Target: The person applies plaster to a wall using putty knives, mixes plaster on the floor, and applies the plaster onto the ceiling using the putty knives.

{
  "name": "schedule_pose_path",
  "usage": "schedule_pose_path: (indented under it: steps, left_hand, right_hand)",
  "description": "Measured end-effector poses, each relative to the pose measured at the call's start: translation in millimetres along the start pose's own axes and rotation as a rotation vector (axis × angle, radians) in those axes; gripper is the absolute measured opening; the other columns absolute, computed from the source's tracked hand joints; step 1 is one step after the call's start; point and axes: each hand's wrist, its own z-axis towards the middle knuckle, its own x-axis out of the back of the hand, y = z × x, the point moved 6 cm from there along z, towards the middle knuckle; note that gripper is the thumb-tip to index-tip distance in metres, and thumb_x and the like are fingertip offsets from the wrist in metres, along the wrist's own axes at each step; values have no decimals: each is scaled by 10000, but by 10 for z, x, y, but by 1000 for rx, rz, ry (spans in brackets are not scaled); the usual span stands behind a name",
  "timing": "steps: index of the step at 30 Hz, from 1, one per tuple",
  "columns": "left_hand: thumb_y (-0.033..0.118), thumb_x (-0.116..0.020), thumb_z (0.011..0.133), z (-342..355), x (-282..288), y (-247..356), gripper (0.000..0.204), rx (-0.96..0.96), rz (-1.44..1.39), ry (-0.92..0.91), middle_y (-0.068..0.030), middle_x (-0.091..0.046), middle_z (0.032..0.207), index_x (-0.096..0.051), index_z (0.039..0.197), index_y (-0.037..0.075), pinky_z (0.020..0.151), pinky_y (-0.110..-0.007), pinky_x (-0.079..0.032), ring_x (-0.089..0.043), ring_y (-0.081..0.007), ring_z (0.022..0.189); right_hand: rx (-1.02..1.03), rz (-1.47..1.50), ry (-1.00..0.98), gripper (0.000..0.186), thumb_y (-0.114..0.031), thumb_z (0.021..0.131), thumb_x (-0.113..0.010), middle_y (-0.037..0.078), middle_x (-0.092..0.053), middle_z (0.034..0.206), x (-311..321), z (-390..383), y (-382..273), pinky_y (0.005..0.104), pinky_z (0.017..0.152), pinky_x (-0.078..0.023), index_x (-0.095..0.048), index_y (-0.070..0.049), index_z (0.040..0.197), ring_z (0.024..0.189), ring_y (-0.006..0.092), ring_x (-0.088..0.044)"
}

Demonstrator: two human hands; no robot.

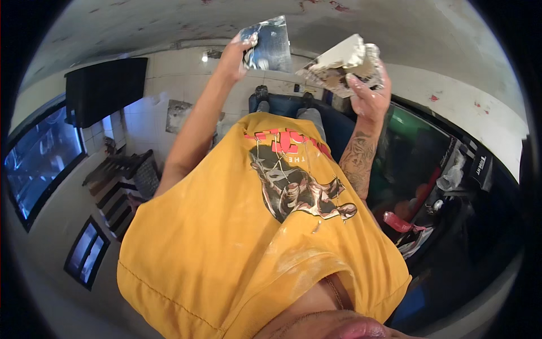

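Note:
Both my arms are raised toward the far side. My left hand (pixel 231 61) grips a thin, flat metal scraper plate (pixel 273 50) by its left edge; pale smears mark its face. In my right hand (pixel 372 97) is a broad putty board (pixel 327 61), held tilted, its lower face crusted with dark and brown stains. A thick lump of white putty (pixel 355 55) sits along the board's upper edge near my fingers. The two tools are apart, with a small gap between them. White residue coats my fingers on both hands.
A grey-white ceiling (pixel 186 25) with reddish patches stretches overhead. Below my feet is a dark blue surface (pixel 337 129). A black box-like panel (pixel 106 89) hangs at left, above striped cloth (pixel 117 198). At right, a dark shelf holds a red item (pixel 397 222) and plastic wrapping (pixel 451 174).

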Motion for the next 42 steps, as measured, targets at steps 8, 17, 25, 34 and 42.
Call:
schedule_pose_path:
  steps: [8, 17, 25, 34, 42]
  left_hand:
    - [3, -483, 775, -727, -1022, 342, 189, -179, -427, -155, -71, -539, 911, -445, 960, 18, 712, -289, -486, -558, -147, 792]
    - [-22, -478, 772, -964, -1174, 533, 188, -173, -338, -40, -62, -546, 854, -448, 954, 13, 642, -261, -499, -560, -127, 761]
    - [-11, -489, 768, -725, -1111, 577, 162, -274, -225, -74, -37, -550, 830, -466, 928, 11, 653, -249, -465, -546, -119, 747]
    - [-49, -488, 759, -542, -1096, 473, 153, -398, -23, -111, -65, -563, 856, -475, 902, 1, 669, -236, -461, -554, -121, 769]
    - [5, -509, 739, -553, -1314, 653, 203, -428, 56, -117, -43, -554, 864, -496, 941, 4, 679, -231, -431, -532, -118, 748]
  right_hand:
    - [415, -316, -150, 523, 205, 614, -426, 198, -470, 1040, -404, -5, -557, 366, 789, -450, -377, 60, 1114, 944, 294, -502]
    - [692, -862, -351, 428, 138, 551, -503, 206, -438, 1094, -531, -7, -305, 347, 857, -362, -495, -12, 952, 1010, 331, -446]
    - [113, 100, 134, 746, 173, 522, -382, 115, -436, 1068, 195, -114, 33, 319, 822, -415, -251, -56, 1219, 1001, 227, -459]
    - [334, 155, 138, 674, 165, 597, -463, 120, -446, 1096, -177, -346, -332, 336, 848, -375, -265, 9, 1222, 1009, 217, -450]
    - [361, -686, -114, 565, 60, 545, -354, 126, -428, 1102, -137, -194, 37, 273, 920, -255, -409, 12, 1106, 1038, 223, -411]
